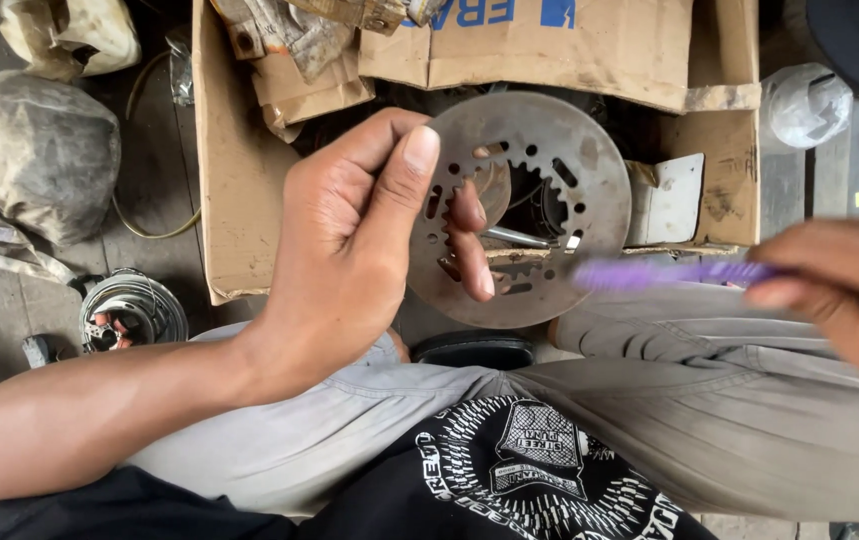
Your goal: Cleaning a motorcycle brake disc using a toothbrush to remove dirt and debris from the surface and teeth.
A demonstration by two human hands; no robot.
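Observation:
My left hand (354, 240) grips a round grey metal disc (569, 160) by its left edge, thumb on the face and a finger through its toothed centre hole. The disc has small holes and slots around the middle and is held upright over an open cardboard box (224, 180). My right hand (844, 290) comes in from the right, shut on a purple brush (669, 273) whose blurred tip reaches the disc's lower right rim.
The cardboard box holds metal parts and a bent metal plate (671, 198). A dirty cloth bundle (29, 160) and a round wire-wound part (132, 310) lie on the floor at left. A clear plastic bag (804, 102) sits at upper right. My grey-trousered legs (709, 390) fill the lower frame.

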